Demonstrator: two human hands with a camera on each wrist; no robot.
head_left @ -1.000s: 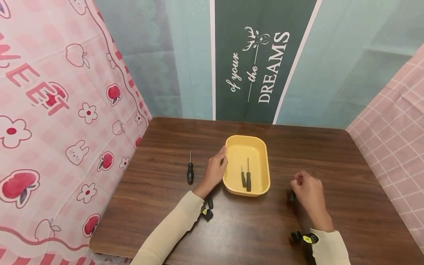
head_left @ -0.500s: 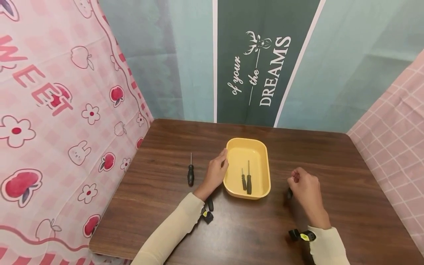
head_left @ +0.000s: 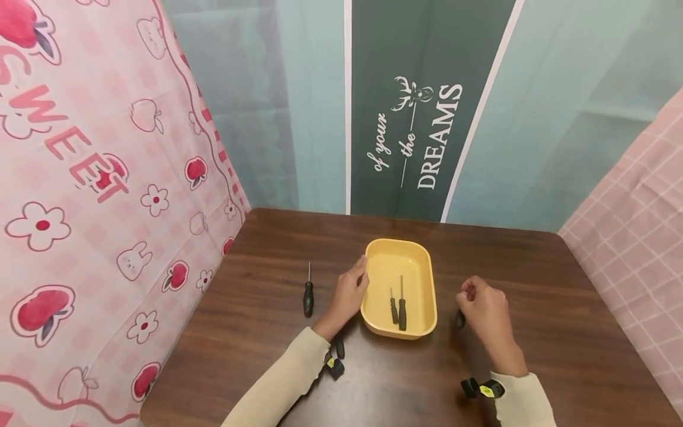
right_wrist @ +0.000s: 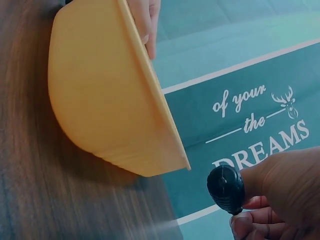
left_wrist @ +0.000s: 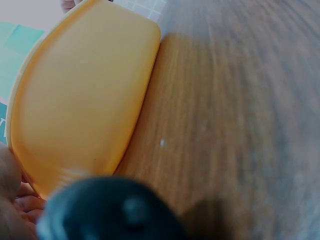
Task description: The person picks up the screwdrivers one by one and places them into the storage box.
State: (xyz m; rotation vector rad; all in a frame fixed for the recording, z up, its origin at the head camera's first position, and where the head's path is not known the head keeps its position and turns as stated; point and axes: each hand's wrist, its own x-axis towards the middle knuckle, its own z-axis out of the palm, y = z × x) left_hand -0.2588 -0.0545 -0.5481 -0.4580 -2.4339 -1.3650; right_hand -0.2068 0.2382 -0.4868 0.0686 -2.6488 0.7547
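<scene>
A yellow plastic tray (head_left: 373, 329) stands on the brown table, with a small screwdriver (head_left: 394, 311) and a longer one (head_left: 402, 314) lying inside. My left hand (head_left: 347, 293) holds the tray's left rim; the left wrist view shows its fingers (left_wrist: 31, 204) against the outer wall. To the tray's right, my right hand (head_left: 484, 308) grips a screwdriver by its black handle (right_wrist: 226, 189); only the handle's end shows and the shaft is hidden. Another screwdriver (head_left: 308, 296) lies left of my left hand. Under my left wrist a black handle (head_left: 340, 346) is partly covered.
The wood-grain table (head_left: 256, 356) meets a teal and dark green curtain (head_left: 400, 35) at the back. A pink printed cloth (head_left: 107, 237) hangs on the left, a pink checked one (head_left: 635, 207) on the right. Both wrists carry black cameras (head_left: 469, 388).
My right hand, still gripping the screwdriver, has shifted left towards the tray and slightly forward. The left hand stays at the rim. The head view has tilted up, so the table sits lower.
</scene>
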